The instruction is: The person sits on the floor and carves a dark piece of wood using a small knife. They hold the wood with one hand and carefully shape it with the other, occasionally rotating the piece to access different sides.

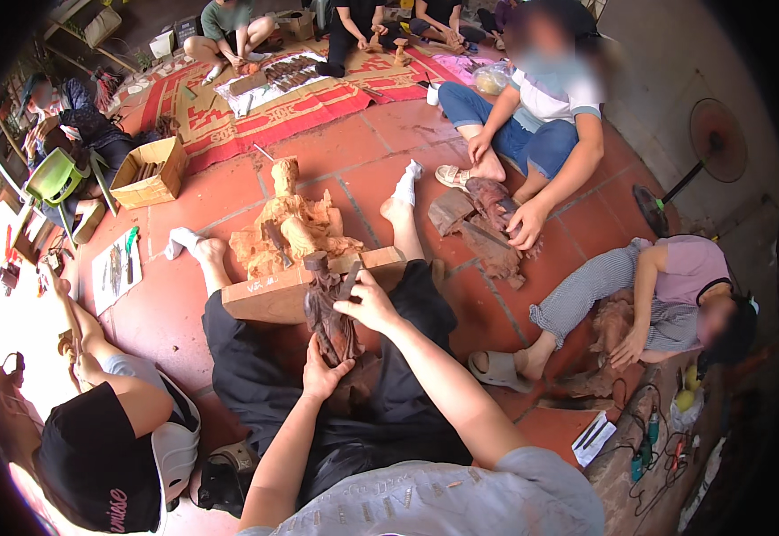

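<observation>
Between my knees stands a dark brown carved wooden figure (325, 299), upright with a round, flat-topped head. My left hand (322, 371) is closed around its lower part from the left and below. On its right side, my right hand (369, 305) pinches a thin dark flat strip (351, 279) against the figure's upper part. Whether the strip is a file or folded sandpaper, I cannot make out. Just beyond lies a thick wooden board (264, 299) across my legs, and behind it a larger pale wood carving (295, 219) with a dark tool resting on it.
A person at right (550, 107) touches dark carved wood (487, 223). Another person (675, 286) bends over a carving at far right; one (104, 447) sits close at left. Tools lie on white paper (114, 268) near a cardboard box (150, 174). Cords and a fan (718, 143) are at right.
</observation>
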A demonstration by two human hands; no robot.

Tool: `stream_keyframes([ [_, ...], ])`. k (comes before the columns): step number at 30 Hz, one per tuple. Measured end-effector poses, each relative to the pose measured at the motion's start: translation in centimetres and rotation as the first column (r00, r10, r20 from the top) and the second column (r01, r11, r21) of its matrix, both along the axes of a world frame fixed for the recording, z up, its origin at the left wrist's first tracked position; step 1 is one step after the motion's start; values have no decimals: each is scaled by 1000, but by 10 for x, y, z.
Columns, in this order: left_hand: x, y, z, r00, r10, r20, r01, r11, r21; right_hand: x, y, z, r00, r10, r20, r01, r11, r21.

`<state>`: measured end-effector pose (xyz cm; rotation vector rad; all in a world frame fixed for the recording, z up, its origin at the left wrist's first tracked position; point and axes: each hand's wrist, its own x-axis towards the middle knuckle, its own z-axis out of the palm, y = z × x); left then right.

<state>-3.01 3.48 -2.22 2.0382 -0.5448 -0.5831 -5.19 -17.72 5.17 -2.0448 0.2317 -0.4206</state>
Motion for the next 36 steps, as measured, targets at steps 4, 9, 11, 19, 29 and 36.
stream_keyframes([
  [4, -2, -5, 16, 1000, -20, 12, 20, 999, 33, -5, -3, -15, 998, -37, 41, 37, 999, -9],
  [9, -3, -3, 16, 1000, 8, -10, -8, 999, 43, -14, 6, -22, 1000, 20, 12, -17, 978, -206],
  [11, -1, -2, 15, 1000, 10, -9, -9, 999, 36, -6, 0, -13, 974, 73, -215, -82, 996, -31],
  [19, -2, -4, 20, 1000, -7, 23, 5, 997, 75, -8, -1, -12, 992, 13, -126, -10, 1000, 23],
  [29, -3, -5, 22, 999, -4, 32, 2, 998, 67, -1, -1, 0, 985, 29, 171, -16, 997, -78],
  [36, -2, -4, 25, 998, -15, 64, 8, 994, 113, -15, 11, -4, 995, 99, 18, -95, 980, -173],
])
